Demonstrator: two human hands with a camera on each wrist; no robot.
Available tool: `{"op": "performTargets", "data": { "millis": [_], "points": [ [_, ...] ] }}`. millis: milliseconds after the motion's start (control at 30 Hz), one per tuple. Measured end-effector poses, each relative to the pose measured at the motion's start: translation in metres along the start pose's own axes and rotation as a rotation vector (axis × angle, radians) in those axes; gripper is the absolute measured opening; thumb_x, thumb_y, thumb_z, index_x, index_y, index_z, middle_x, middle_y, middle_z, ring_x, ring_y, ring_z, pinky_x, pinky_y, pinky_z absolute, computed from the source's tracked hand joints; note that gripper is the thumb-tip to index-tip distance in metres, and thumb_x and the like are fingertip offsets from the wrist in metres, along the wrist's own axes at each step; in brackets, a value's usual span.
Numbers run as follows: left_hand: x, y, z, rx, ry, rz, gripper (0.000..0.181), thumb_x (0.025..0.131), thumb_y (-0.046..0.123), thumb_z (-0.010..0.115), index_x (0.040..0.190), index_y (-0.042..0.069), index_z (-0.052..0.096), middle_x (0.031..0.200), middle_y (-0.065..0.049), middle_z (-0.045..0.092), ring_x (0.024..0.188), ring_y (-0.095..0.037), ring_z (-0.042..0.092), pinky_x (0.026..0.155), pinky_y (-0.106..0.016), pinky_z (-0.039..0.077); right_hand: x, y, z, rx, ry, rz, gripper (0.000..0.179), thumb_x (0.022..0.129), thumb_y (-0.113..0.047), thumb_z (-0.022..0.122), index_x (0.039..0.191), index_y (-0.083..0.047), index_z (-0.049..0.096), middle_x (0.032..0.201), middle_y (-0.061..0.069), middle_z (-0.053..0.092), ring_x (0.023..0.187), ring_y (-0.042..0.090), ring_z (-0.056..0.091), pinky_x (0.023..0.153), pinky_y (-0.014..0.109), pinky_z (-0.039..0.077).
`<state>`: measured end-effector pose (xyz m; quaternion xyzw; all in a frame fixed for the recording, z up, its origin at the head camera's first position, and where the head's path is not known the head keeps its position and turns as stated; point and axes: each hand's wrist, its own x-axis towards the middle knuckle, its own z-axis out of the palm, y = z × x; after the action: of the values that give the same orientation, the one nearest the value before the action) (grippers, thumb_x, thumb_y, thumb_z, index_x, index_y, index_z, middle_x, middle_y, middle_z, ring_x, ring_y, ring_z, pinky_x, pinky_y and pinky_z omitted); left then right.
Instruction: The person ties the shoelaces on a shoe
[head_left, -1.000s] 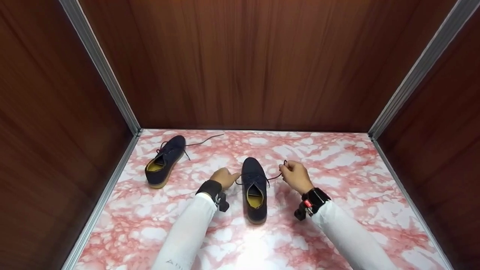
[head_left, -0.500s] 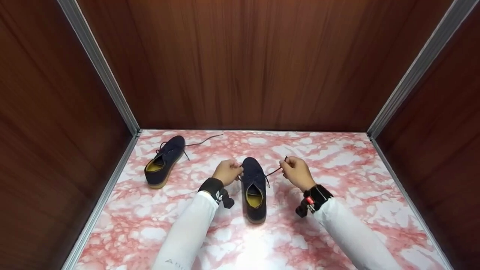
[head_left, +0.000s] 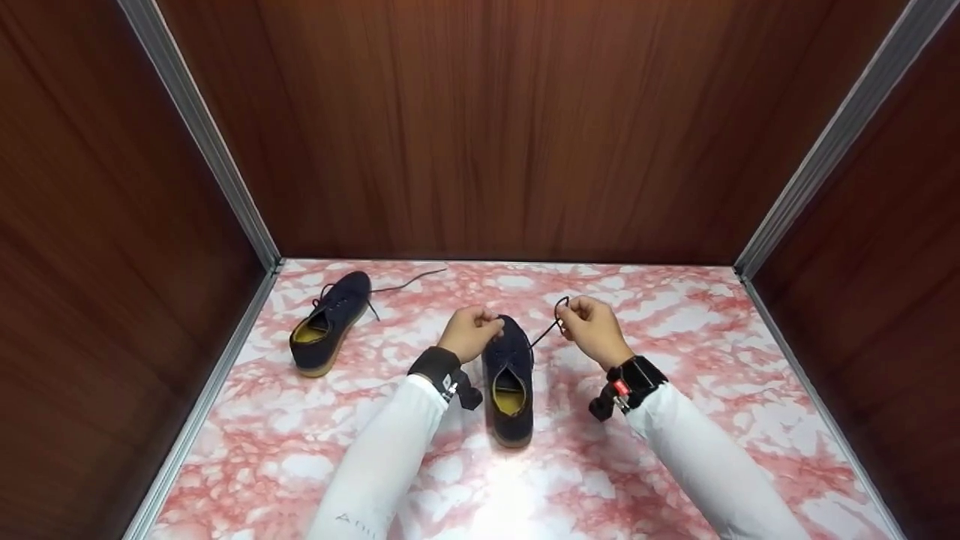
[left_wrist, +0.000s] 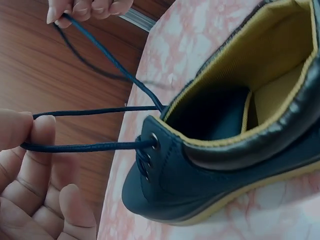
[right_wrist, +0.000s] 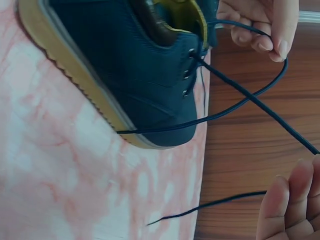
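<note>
Navy shoe sat near the middle of the tabletop, toe toward the far edge, its lace threaded through the eyelets but no finished bow showing, so I judged the tying unfinished. My left hand pinched a loop over the toe, my right hand another strand off the right side. I had open room toward the right edge, while a second shoe crowded the far left corner and a back wall closed the far edge.
</note>
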<state>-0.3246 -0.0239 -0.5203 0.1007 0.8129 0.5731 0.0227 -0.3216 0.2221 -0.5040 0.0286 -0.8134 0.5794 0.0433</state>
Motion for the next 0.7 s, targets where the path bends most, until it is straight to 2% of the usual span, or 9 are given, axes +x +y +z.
{"op": "performTargets", "data": {
  "millis": [100,333,467,700],
  "points": [
    [0.001,0.002,0.001,0.002,-0.004,0.023,0.015,0.099,0.013,0.069,0.093,0.000,0.070,0.090,-0.016,0.079,0.070,-0.004,0.062,0.065,-0.018,0.047,0.003,-0.005,0.000,0.008,-0.011,-0.015,0.021,0.101,-0.019,0.068,0.087,-0.003,0.065,0.068,-0.007,0.061,0.065,0.009,0.063,0.064,0.021,0.057],
    [0.004,0.002,0.004,0.071,0.010,0.061,0.015,0.098,0.014,0.072,0.095,0.000,0.074,0.091,-0.015,0.078,0.072,-0.003,0.058,0.068,-0.018,0.047,0.007,-0.013,0.002,-0.017,-0.053,-0.061,0.025,0.100,-0.020,0.069,0.093,0.004,0.069,0.072,-0.001,0.065,0.064,0.011,0.063,0.062,0.021,0.054],
    [0.005,0.000,0.007,0.090,-0.003,0.063,0.014,0.097,0.013,0.072,0.100,0.000,0.077,0.093,-0.013,0.079,0.075,-0.002,0.060,0.073,-0.019,0.049,0.008,-0.018,0.003,-0.031,-0.069,-0.069,0.020,0.100,-0.018,0.069,0.094,0.001,0.070,0.074,0.001,0.067,0.066,0.013,0.065,0.063,0.022,0.056],
    [0.006,-0.004,0.011,0.125,-0.038,0.042,0.018,0.099,0.018,0.071,0.097,0.001,0.079,0.089,-0.011,0.078,0.070,-0.003,0.059,0.072,-0.021,0.052,0.011,-0.024,0.005,-0.080,-0.084,-0.085,0.018,0.101,-0.018,0.068,0.093,-0.003,0.073,0.076,-0.001,0.067,0.065,0.009,0.063,0.063,0.020,0.055]
  ]
}}
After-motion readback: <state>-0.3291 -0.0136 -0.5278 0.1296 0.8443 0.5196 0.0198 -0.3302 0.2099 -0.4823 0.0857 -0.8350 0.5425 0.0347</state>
